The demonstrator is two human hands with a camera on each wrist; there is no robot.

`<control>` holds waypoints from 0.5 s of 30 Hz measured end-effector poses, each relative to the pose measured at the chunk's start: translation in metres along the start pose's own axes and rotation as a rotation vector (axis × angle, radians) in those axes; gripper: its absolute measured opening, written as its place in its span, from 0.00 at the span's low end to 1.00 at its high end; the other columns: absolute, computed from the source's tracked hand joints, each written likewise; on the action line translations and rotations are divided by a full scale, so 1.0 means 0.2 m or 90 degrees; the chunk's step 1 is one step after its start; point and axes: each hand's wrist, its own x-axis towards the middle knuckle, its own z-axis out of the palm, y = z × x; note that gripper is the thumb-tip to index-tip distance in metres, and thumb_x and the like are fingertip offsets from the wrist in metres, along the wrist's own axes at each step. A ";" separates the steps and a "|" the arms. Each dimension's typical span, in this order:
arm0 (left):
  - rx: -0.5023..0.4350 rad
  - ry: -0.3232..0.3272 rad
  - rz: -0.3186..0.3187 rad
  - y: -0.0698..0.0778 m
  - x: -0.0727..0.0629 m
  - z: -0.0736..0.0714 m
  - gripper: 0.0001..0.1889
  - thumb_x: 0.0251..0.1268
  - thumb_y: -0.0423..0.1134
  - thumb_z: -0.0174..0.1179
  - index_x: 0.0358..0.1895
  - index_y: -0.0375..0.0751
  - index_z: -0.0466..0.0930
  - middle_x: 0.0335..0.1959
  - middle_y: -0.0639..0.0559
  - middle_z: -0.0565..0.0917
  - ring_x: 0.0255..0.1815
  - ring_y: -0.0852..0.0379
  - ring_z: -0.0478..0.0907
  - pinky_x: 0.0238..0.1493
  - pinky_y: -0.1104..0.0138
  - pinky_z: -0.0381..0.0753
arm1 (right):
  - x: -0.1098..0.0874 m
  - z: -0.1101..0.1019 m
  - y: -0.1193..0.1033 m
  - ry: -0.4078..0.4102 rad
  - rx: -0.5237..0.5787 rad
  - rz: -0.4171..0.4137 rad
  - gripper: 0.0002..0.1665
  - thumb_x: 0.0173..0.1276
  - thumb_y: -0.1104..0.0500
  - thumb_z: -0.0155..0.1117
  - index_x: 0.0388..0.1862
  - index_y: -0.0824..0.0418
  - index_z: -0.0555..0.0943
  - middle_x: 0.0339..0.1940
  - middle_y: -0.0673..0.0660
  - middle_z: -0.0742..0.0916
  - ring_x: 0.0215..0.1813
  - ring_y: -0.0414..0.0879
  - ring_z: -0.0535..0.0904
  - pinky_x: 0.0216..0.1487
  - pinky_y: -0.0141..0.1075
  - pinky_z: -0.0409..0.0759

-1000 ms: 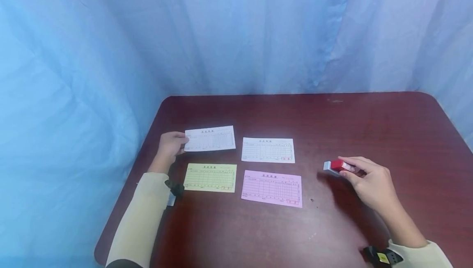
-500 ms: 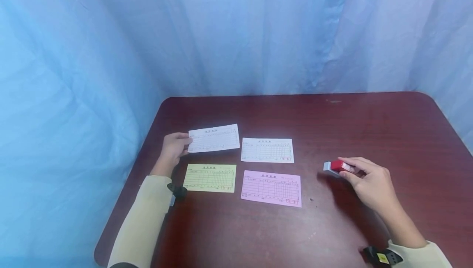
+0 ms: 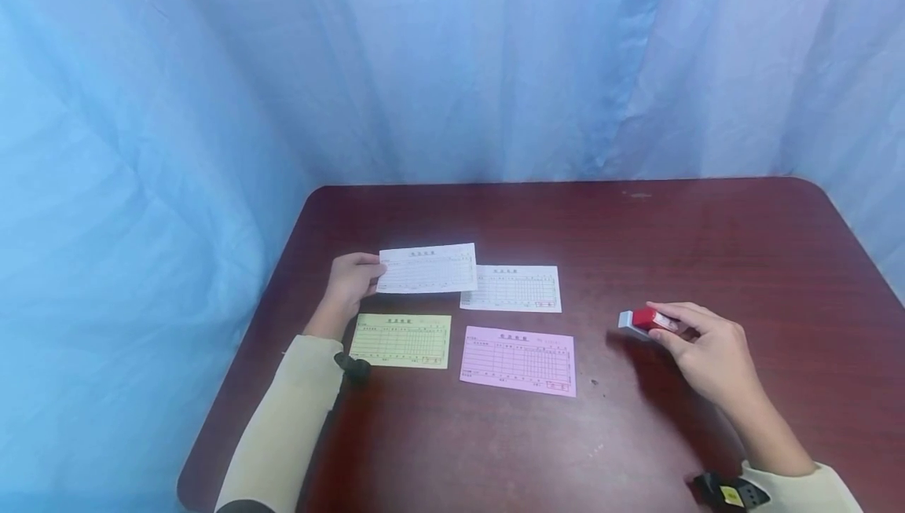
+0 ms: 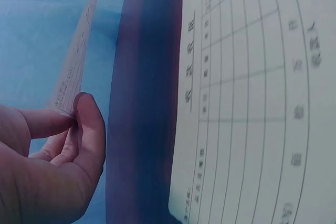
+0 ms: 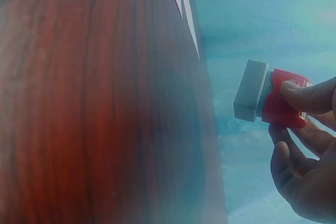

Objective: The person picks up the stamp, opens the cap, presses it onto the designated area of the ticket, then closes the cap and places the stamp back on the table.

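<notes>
Between thumb and fingers, my left hand [image 3: 351, 281] pinches the left edge of a white receipt slip [image 3: 426, 269], which is lifted off the table. Its right end covers the left part of a second white slip [image 3: 519, 287] lying flat with a red stamp mark at its lower right. In the left wrist view the held slip [image 4: 76, 61] appears nearly edge-on. My right hand [image 3: 707, 344] grips a red and grey stamp [image 3: 646, 320] above the table; the right wrist view shows the thumb on the red body of the stamp [image 5: 286, 98].
A yellow slip [image 3: 400, 340] and a pink slip [image 3: 518, 360], each bearing a red stamp mark, lie nearer on the dark red table [image 3: 452, 450]. Blue curtains [image 3: 452, 65] hang behind the table and at its left.
My left hand has moved right with the white slip, which now overlaps the flat white one. The right hand and stamp have stayed in place.
</notes>
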 end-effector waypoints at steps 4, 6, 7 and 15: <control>0.012 0.001 -0.003 0.01 -0.01 0.02 0.19 0.69 0.31 0.62 0.62 0.32 0.78 0.52 0.40 0.82 0.43 0.53 0.78 0.38 0.70 0.81 | 0.00 0.00 0.00 0.001 -0.011 0.005 0.23 0.52 0.72 0.79 0.49 0.61 0.89 0.41 0.59 0.89 0.33 0.26 0.73 0.33 0.16 0.71; 0.012 0.001 -0.004 0.02 -0.01 0.03 0.19 0.69 0.31 0.61 0.61 0.33 0.78 0.53 0.41 0.82 0.45 0.53 0.78 0.40 0.69 0.81 | 0.00 0.00 0.00 0.002 -0.014 0.007 0.23 0.52 0.72 0.78 0.49 0.61 0.89 0.41 0.59 0.89 0.33 0.26 0.73 0.33 0.16 0.70; 0.011 -0.001 -0.003 0.02 -0.02 0.04 0.19 0.69 0.31 0.62 0.61 0.33 0.79 0.53 0.41 0.82 0.45 0.52 0.78 0.40 0.69 0.81 | 0.00 0.00 0.00 0.003 -0.014 0.004 0.23 0.52 0.72 0.78 0.49 0.61 0.89 0.41 0.59 0.89 0.33 0.26 0.73 0.33 0.16 0.70; -0.006 -0.024 -0.001 0.06 -0.04 0.12 0.17 0.67 0.30 0.63 0.59 0.34 0.80 0.52 0.41 0.83 0.44 0.53 0.79 0.40 0.68 0.82 | 0.00 0.00 0.01 0.006 0.002 -0.009 0.23 0.51 0.73 0.79 0.48 0.62 0.89 0.41 0.59 0.89 0.33 0.26 0.73 0.33 0.15 0.71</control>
